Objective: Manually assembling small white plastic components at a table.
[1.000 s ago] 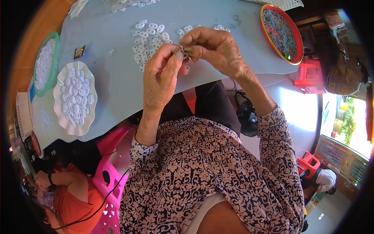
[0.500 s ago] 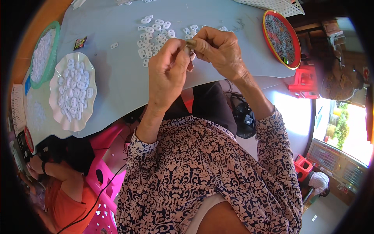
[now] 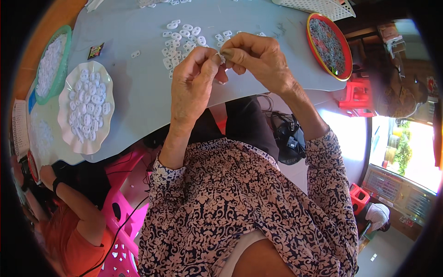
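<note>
your left hand and right hand meet over the near side of the surface, both closed on one small white piece. loose pieces lie beyond; a plate of more stands to your left.

Workshop, white parts strewing table

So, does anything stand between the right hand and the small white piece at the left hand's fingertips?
Nothing visible does: the right hand has its fingertips right at the small white piece, which the left hand pinches. The loose white pieces lie on the table beyond both hands, not in between.
</note>
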The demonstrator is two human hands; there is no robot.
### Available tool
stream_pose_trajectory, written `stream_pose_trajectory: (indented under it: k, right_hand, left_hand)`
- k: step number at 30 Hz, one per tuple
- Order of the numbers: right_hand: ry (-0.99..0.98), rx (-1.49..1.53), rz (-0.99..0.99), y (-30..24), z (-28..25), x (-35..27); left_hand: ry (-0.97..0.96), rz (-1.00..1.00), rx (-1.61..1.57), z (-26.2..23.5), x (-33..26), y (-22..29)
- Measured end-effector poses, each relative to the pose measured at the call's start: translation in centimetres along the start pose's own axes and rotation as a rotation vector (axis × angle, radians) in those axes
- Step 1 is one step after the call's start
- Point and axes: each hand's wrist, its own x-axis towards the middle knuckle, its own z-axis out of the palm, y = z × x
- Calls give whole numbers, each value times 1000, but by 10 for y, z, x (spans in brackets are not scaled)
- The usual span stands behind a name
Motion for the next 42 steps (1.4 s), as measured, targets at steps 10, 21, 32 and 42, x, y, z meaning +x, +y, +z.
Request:
stream_pose_trajectory:
  k: [10,21,32,42]
  right_hand:
    - [75,5,6,11,9,-1]
    - [40,82,62,7,-2,-4]
    - [55,-26,7,12,6,-4]
    - [96,163,55,6,15,-5]
  left_hand:
    - [39,29,31,6,-4,-2]
    - [10,-74,75,2,-6,-4]
    - [13,-53,65,3,-7,-3]
    - [73,-39,7,4,-7,-11]
